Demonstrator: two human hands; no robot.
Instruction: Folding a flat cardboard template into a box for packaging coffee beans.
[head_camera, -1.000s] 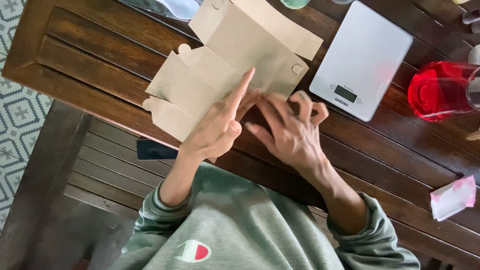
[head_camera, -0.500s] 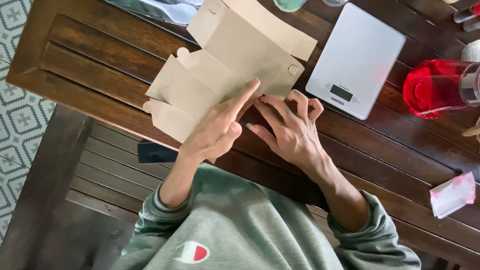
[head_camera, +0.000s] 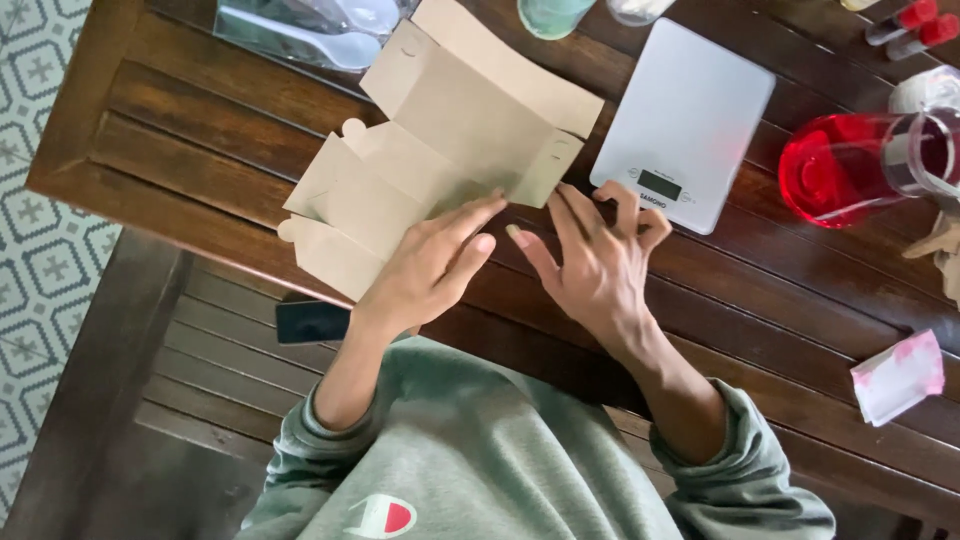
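Observation:
A flat, unfolded brown cardboard box (head_camera: 440, 150) lies on the dark wooden table (head_camera: 180, 150), its flaps spread towards the near left edge. My left hand (head_camera: 425, 270) rests on the box's near side, fingers stretched out and their tips touching the card. My right hand (head_camera: 595, 255) is just to the right, fingers spread and curled. Its fingertips are at the box's right corner and the front edge of a white kitchen scale (head_camera: 685, 115). Neither hand grips anything.
A glass jug of red liquid (head_camera: 850, 170) stands at the right, and a pink-and-white folded paper (head_camera: 898, 375) lies nearer me. A clear plastic bag with white spoons (head_camera: 310, 30) and a green cup (head_camera: 550, 15) sit at the far edge. A dark phone (head_camera: 312, 322) lies on the bench below.
My two hands have drawn slightly apart; before, they were touching on the box. My left hand's fingers have lowered onto the card.

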